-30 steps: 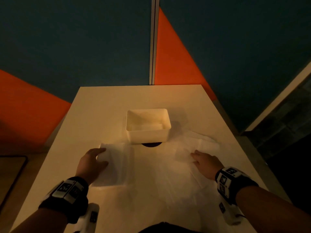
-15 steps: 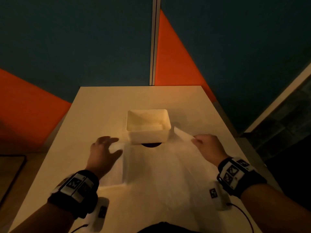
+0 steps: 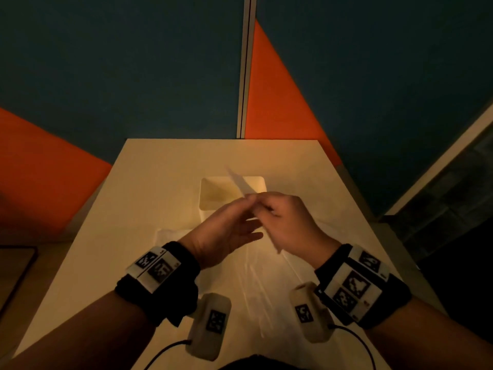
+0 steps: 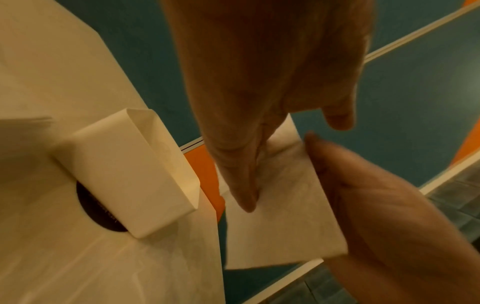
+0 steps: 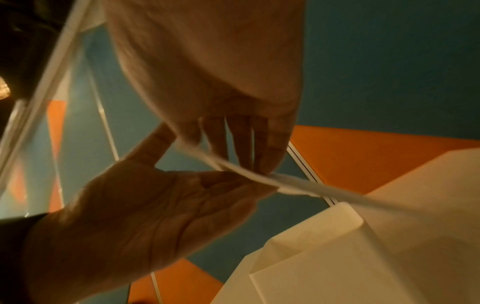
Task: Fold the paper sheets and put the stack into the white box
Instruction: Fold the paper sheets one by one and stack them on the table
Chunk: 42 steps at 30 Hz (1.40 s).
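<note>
The white box [image 3: 213, 193] [image 4: 124, 168] [image 5: 337, 246] stands open in the middle of the table. Both hands are raised just in front of it. My right hand [image 3: 282, 220] [image 4: 376, 205] [image 5: 221, 82] pinches a small folded paper sheet [image 3: 240, 182] [image 4: 280, 216] [image 5: 324, 191] by its right edge, and one corner sticks up over the box. My left hand [image 3: 248, 206] [image 4: 259, 102] [image 5: 142, 216] lays straight fingers flat against the sheet, thumb apart. A large thin sheet [image 3: 256, 276] lies spread on the table under the hands.
A folded sheet [image 3: 170, 236] lies flat on the table [image 3: 160, 169] at the left, partly behind my left wrist. A dark round mark [image 4: 93, 205] shows under the box's near side. Blue and orange partition walls stand behind the table.
My right hand picked up the paper at the right and carried it up to the middle. My left hand left the sheet on the table and rose to meet it.
</note>
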Each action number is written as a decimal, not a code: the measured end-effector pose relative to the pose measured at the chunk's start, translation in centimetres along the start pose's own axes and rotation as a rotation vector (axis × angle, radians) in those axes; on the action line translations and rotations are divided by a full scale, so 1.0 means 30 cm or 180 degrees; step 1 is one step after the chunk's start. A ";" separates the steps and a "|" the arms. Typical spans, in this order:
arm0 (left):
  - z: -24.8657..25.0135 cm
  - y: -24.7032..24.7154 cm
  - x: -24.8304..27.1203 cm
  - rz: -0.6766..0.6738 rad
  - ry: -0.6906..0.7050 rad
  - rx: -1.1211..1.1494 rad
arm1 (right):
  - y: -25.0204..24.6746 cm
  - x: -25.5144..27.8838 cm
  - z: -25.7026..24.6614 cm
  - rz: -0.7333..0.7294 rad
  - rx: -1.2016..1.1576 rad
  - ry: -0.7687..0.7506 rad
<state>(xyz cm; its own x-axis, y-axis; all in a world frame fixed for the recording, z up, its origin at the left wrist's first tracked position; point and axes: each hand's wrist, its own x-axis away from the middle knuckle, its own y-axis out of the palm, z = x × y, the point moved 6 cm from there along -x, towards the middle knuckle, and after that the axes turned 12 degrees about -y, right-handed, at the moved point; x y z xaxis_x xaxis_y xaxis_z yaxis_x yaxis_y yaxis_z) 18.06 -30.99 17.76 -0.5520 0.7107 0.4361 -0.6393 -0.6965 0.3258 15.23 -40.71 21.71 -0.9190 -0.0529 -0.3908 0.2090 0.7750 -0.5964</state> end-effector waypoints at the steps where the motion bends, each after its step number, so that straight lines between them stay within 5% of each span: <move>1: 0.005 -0.004 -0.001 -0.0003 0.0069 0.0107 | 0.017 -0.001 -0.014 -0.0225 -0.0063 -0.0114; 5: 0.015 -0.044 -0.007 0.0323 0.0269 0.0419 | 0.060 0.007 -0.017 -0.0826 0.0010 -0.0317; 9: 0.015 -0.097 -0.008 0.0768 0.0451 0.0632 | -0.023 0.003 0.006 -0.0104 -0.0667 0.0039; 12: 0.026 -0.099 0.015 0.0650 0.0416 0.0557 | -0.115 0.014 0.083 0.0633 -0.0860 0.0883; 17: 0.040 -0.076 0.029 0.0253 0.0362 0.0456 | -0.094 0.068 0.154 0.0238 -0.1892 0.1823; 28: 0.042 -0.103 0.037 0.0307 0.0451 0.0036 | -0.098 0.064 0.159 0.0495 -0.2604 0.1354; 32: 0.048 -0.131 0.050 0.0025 0.0326 -0.0081 | -0.106 0.073 0.172 0.0499 -0.2463 0.1362; 42: 0.059 -0.082 0.079 -0.0630 0.0037 -0.0790 | -0.079 0.057 0.119 -0.0546 -0.2118 0.1183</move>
<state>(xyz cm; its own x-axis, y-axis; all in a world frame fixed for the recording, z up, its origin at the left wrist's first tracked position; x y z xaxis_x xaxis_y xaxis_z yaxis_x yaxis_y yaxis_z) 19.27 -27.76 19.46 -0.4091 0.8321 0.3745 -0.8452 -0.5002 0.1881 14.35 -44.89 19.95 -0.9966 -0.0828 -0.0004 -0.0827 0.9959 -0.0355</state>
